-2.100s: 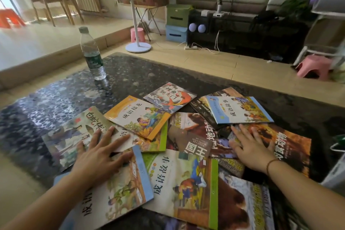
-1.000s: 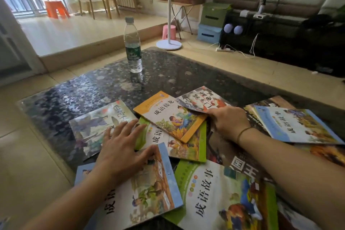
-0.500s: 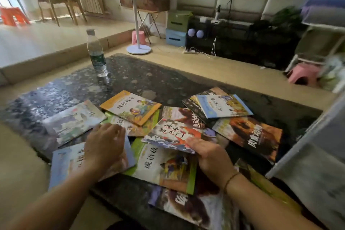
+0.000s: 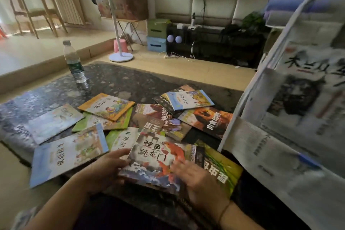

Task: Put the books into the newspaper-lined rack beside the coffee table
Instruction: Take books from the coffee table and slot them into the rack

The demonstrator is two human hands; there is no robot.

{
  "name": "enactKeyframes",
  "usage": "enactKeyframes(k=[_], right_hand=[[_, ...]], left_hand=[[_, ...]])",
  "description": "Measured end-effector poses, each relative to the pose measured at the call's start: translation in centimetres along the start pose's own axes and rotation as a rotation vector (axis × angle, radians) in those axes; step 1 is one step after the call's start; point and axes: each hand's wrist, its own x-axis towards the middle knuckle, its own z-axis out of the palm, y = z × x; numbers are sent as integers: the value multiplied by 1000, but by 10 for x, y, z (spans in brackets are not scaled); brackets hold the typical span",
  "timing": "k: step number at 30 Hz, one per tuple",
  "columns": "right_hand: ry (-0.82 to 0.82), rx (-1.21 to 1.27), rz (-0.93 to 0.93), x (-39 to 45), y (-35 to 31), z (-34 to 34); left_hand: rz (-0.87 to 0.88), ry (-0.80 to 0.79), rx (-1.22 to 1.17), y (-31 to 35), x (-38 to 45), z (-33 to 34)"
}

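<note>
- We see the carp book [image 4: 156, 162] held at the near table edge, both hands on it, lifted slightly over other books.
- Left hand [image 4: 104, 170] grips its left edge, fingers curled around it.
- Right hand [image 4: 196, 179] lies on the cover's right side, fingers loosely spread; we cannot tell if the thumb is under.
- Other books lie scattered on the dark coffee table [image 4: 115, 82]: orange book [image 4: 106, 105], blue-edged book [image 4: 67, 153], red animal book [image 4: 207, 120].
- Newspaper-lined rack [image 4: 291, 110] stands just right of the table.
- Water bottle [image 4: 73, 61] upright at the far left.
</note>
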Motion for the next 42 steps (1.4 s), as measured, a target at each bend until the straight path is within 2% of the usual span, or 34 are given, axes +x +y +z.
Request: enactKeyframes(k=[2,4,5,7,8,10,12,15,18,21,26,31,37,42], right_hand=[[165,168,257,-9,-5,-17],[345,460,588,-9,-12,-49],[374,619,711,-10,-11,-66],[316,840,854,-15,-3,-96],[253,829,868,-18,1,-109],[144,629,820,-28,2,-131],[93,394,770,-39,0,-149],[-21,-11,750,-48,-6,-176],[-86,-259,715,-45,-6,-197],[20,-370,649,-31,1,-229],[295,-606,481,6,30,-304],[447,-773,445,51,58,-389],[546,-774,526,72,102,-427],[539,-862,479,61,121,-412]], left_hand=[[59,-13,28,3,-13,5],[85,-64,51,2,-27,17],[84,-84,49,3,-33,26],[86,-173,157,2,-40,50],[113,-210,237,-1,-37,62],[160,-218,348,-5,-37,90],[176,-187,348,-7,-33,111],[196,-282,383,-9,-26,143],[209,-323,283,-2,-8,164],[304,-416,289,17,2,193],[641,-136,186,72,12,254],[935,-147,295,147,11,317],[992,-129,363,191,30,373],[1011,-84,595,187,45,383]])
